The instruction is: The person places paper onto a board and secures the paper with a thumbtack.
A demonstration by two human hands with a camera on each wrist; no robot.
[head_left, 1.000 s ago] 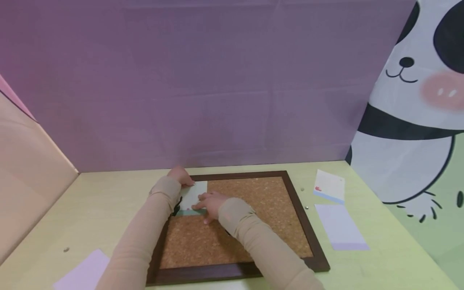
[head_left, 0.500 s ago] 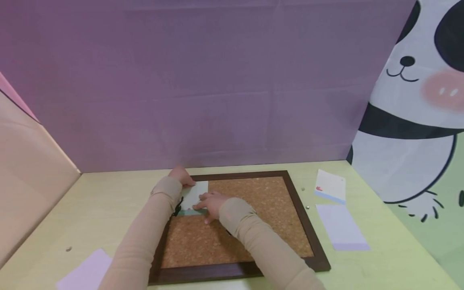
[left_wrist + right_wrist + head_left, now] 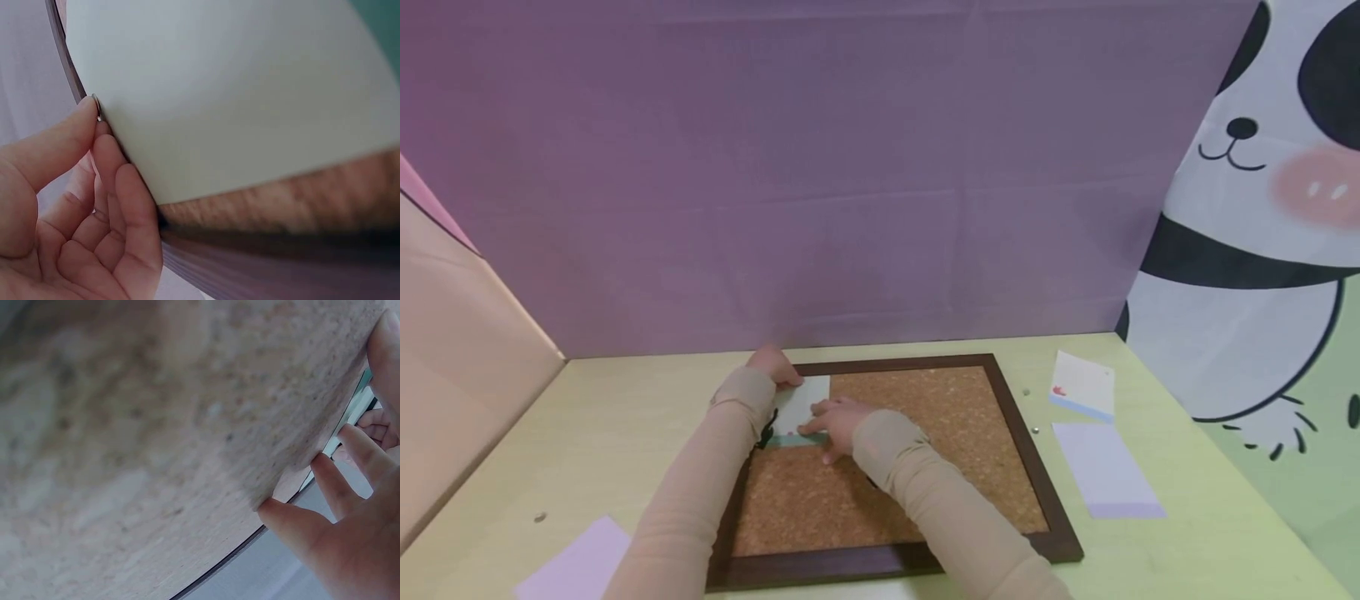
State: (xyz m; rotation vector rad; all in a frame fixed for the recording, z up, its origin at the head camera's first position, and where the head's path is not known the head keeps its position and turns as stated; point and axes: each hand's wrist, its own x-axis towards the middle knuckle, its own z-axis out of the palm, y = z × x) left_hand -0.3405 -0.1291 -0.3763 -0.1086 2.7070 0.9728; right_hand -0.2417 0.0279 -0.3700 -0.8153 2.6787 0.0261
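Note:
A pale paper sheet (image 3: 808, 398) with a green strip along its near edge lies on the far left part of a framed corkboard (image 3: 910, 467). At the sheet's far edge, my left hand (image 3: 772, 365) pinches a small thumbtack (image 3: 96, 106) between thumb and index finger. Its thin metal head shows edge-on in the left wrist view, and its point is hidden. My right hand (image 3: 844, 421) rests with spread fingers over the sheet's near right part and the cork. In the right wrist view, several fingertips (image 3: 325, 464) touch the board's surface.
At the right lie a white card (image 3: 1082, 382) with a blue strip and a lilac sheet (image 3: 1105, 467). A lilac paper (image 3: 580, 562) is at the near left. Loose tacks lie on the table, one left (image 3: 540, 517), one right (image 3: 1036, 431). A purple cloth (image 3: 850, 183) hangs behind.

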